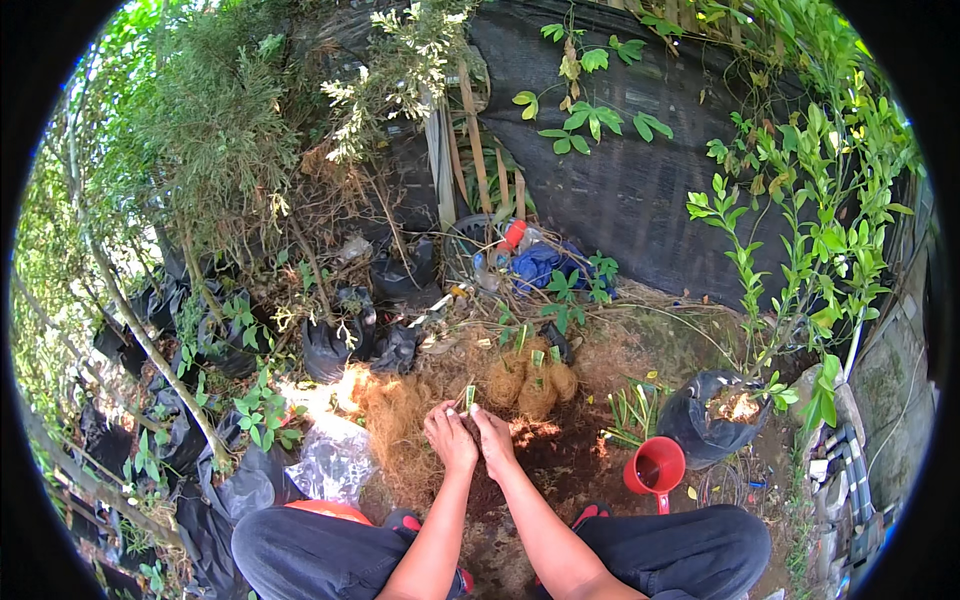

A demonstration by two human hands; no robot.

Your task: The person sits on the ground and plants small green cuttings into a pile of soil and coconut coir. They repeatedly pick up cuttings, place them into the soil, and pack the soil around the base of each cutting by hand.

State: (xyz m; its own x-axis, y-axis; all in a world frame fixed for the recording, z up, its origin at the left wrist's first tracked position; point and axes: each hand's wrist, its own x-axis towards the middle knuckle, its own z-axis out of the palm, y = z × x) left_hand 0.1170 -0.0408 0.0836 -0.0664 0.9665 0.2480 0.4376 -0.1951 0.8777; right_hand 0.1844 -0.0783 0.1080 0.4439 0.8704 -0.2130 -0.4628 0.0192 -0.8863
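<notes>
My left hand (451,441) and my right hand (495,445) are cupped together around a dark clump, probably soil, mostly hidden by the fingers. A short green plant cutting (470,395) with pale edges stands up out of the clump. Just beyond my hands sit several balls wrapped in brown fibre (537,396), with green cuttings poking from their tops. Left of my hands lies a loose heap of brown fibre, resembling coconut coir (397,427). Dark loose soil (559,461) covers the ground to the right.
A red plastic dipper (666,450) holds something dark, near my right knee. Behind it are green cut stems (637,409) and a black planting bag (686,420). A clear plastic bag (334,461) lies left. Black netting (637,195) hangs at the back.
</notes>
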